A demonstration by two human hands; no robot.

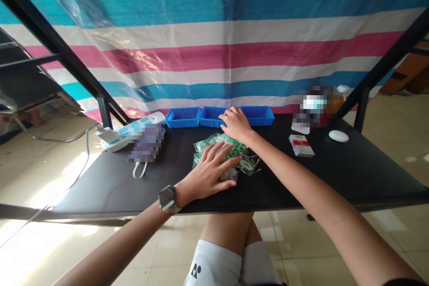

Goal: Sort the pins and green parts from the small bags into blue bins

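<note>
A pile of small clear packets with green print (248,164) lies at the middle of the black table. My left hand (208,173), with a watch at its wrist, rests over the near left part of the pile, its fingers spread. Beyond it, my right hand (237,125) reaches across the far side of the pile to the front of the middle blue tray (209,120). Its fingers are apart and I see nothing held in them. My hands hide part of the packets and of that tray.
Beside the middle tray stand a left blue tray (182,123) and a right blue tray (263,118). A power strip (147,121) and a blurred-out device (147,143) lie left. At right are a small box (301,145), a white oval object (338,136) and a bottle (341,94).
</note>
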